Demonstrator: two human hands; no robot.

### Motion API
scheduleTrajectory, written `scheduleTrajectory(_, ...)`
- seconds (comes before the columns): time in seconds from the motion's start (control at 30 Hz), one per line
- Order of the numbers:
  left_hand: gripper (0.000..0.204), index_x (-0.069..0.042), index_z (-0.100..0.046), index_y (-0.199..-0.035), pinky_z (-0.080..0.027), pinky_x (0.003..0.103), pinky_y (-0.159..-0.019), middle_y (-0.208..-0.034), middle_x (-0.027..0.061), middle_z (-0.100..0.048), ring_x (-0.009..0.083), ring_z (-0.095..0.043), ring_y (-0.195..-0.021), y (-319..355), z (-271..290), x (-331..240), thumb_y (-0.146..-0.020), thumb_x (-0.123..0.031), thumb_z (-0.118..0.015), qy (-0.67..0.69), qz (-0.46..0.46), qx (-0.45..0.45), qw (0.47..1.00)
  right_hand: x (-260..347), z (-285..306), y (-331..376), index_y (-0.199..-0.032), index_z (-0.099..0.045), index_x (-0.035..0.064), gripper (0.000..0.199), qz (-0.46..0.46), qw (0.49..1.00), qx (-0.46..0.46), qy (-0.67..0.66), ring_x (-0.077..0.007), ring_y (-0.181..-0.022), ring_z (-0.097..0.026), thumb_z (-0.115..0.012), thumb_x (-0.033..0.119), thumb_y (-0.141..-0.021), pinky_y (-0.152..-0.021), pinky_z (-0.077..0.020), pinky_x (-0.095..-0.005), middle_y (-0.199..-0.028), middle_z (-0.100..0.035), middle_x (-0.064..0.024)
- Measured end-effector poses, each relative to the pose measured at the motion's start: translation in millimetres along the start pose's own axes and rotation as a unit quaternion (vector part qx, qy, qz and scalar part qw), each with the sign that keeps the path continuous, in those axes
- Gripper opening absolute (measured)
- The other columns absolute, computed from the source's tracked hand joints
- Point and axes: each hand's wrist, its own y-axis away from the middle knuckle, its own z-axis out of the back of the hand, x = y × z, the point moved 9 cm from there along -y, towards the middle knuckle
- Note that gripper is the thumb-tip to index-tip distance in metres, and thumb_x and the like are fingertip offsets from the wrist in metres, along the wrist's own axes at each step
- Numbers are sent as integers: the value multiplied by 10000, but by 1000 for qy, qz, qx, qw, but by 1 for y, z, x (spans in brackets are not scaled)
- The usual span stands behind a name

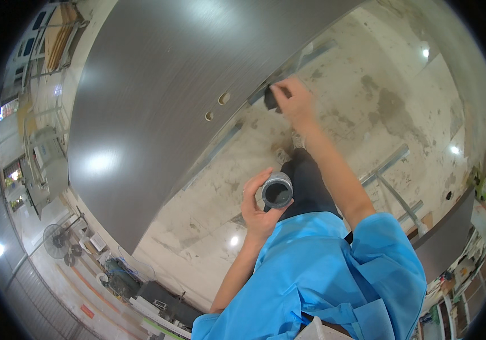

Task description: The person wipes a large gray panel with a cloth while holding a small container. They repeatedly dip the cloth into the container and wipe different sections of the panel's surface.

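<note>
My left hand [254, 208] is wrapped round a small grey cup [277, 192] in front of my waist. Its open top faces up and shows something dark inside. My right hand [296, 102] is stretched forward beside the edge of a big dark grey door panel [152, 85] with fine grain lines. Between its pinched fingers is a small black cloth-like piece [269, 98], slightly blurred; whether it touches the panel's edge I cannot tell. Two round holes, the larger hole [224, 98] and the smaller hole [209, 116], lie near that edge.
The stained pale floor [345, 107] carries metal bars [387, 164] on my right. Another dark panel [446, 232] stands at the lower right. A fan [56, 239] and a dark green machine [119, 279] are at the far left, with a rack [61, 37] above.
</note>
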Motion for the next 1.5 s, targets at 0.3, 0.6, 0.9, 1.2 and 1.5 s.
scheduleTrajectory(0.3, 753, -78, -643, -1386, -467, 435, -1149, -1466, 167, -687, 308, -611, -1346, -3, 13, -3, -718, -48, -989, 17, -2, -13, 1000, -9, 22, -23, -1020, -779, 65, 103, -4, 998, -57, 28, -318, -891, -719, -785, 144, -954, -782, -573, -387, -1005, -743, -95)
scheduleTrajectory(0.6, 765, -83, -630, -1402, -480, 433, -1138, -1468, 176, -680, 315, -617, -1341, -7, 5, -1, -726, -49, -987, 9, -22, 15, 1000, 4, 6, -21, -1053, -788, 60, 148, 53, 998, 28, 30, -327, -924, -728, -764, 190, -987, -805, -579, -392, -1018, -757, -97)
scheduleTrajectory(0.9, 768, -74, -631, -1399, -483, 426, -1145, -1475, 175, -672, 315, -619, -1343, -24, -32, -13, -718, -32, -983, 5, -7, 10, 1000, -10, 17, -33, -1057, -784, 51, 148, 93, 994, 57, 28, -328, -912, -726, -755, 182, -994, -815, -578, -407, -1013, -749, -129)
scheduleTrajectory(1.2, 744, -66, -632, -1403, -489, 433, -1147, -1448, 179, -690, 315, -624, -1354, -51, -86, -31, -742, -48, -971, 5, -2, 2, 1000, -27, 72, -78, -1086, -789, 27, 156, 56, 997, -41, 29, -332, -866, -731, -784, 140, -979, -780, -583, -390, -1030, -768, -136)
scheduleTrajectory(1.5, 872, -66, -548, -1479, -466, 454, -1198, -1537, 219, -596, 320, -582, -1433, -72, -118, -36, -737, -43, -1005, -15, -2, 30, 999, -54, 87, -102, -1018, -794, 66, 78, -43, 998, -40, 25, -305, -893, -739, -784, 116, -958, -797, -580, -368, -1003, -763, -116)
